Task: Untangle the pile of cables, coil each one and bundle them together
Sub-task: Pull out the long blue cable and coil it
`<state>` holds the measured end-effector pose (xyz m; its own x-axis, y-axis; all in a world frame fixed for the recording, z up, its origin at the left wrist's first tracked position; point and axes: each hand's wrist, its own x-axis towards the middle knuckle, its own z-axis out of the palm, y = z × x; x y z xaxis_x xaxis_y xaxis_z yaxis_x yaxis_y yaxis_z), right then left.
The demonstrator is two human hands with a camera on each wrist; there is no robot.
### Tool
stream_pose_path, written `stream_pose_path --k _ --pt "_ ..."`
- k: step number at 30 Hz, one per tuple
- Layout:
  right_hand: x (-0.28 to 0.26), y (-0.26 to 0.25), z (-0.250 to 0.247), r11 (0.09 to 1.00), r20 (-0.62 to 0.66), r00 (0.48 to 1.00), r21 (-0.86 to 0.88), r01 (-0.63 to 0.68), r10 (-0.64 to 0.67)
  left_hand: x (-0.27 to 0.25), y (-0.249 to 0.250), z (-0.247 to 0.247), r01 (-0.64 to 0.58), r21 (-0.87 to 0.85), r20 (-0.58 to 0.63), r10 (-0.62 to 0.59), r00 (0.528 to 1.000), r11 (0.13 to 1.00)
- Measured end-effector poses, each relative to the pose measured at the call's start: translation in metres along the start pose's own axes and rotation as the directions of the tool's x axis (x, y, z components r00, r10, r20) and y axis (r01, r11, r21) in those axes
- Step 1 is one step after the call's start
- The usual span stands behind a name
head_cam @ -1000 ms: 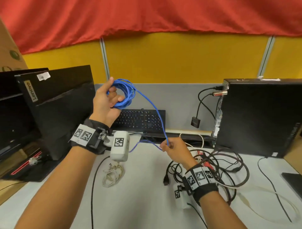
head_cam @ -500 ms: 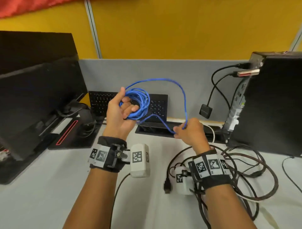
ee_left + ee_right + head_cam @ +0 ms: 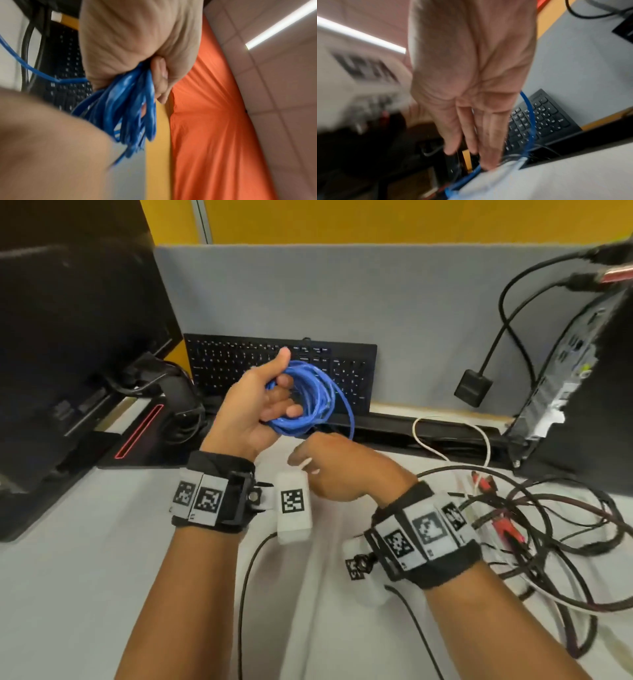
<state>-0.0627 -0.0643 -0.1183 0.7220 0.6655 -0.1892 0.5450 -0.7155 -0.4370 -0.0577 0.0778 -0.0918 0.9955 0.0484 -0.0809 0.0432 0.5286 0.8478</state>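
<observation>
My left hand (image 3: pixel 270 402) is raised above the desk and grips a coil of blue cable (image 3: pixel 310 400) with its fingers curled through the loops; the left wrist view shows the blue bundle (image 3: pixel 130 108) squeezed under the palm (image 3: pixel 137 40). One loose blue strand (image 3: pixel 350 419) drops from the coil behind my right hand (image 3: pixel 329 467), which hovers just below the coil. In the right wrist view its fingers (image 3: pixel 467 128) are stretched straight, tips brushing the blue strand (image 3: pixel 530 121). The tangled pile of black, white and red-tipped cables (image 3: pixel 534 529) lies on the desk at right.
A black keyboard (image 3: pixel 239 364) leans against the grey partition behind the hands. A black monitor (image 3: pixel 68 337) and its stand fill the left, a black computer tower (image 3: pixel 589 392) the right. A white cable (image 3: pixel 455 440) loops by the tower. The white desk (image 3: pixel 85 577) stretches in front.
The wide blue loop between the hands has been drawn into the coil. My right hand let go its pinch and moved left, under the coil. The head view tilted down.
</observation>
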Motion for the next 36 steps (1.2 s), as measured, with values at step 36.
stream_pose_path --k 36 --pt "-0.006 0.082 0.018 0.336 -0.320 0.922 0.862 0.379 -0.220 -0.022 0.006 0.030 0.098 -0.141 0.153 -0.076 0.985 0.985"
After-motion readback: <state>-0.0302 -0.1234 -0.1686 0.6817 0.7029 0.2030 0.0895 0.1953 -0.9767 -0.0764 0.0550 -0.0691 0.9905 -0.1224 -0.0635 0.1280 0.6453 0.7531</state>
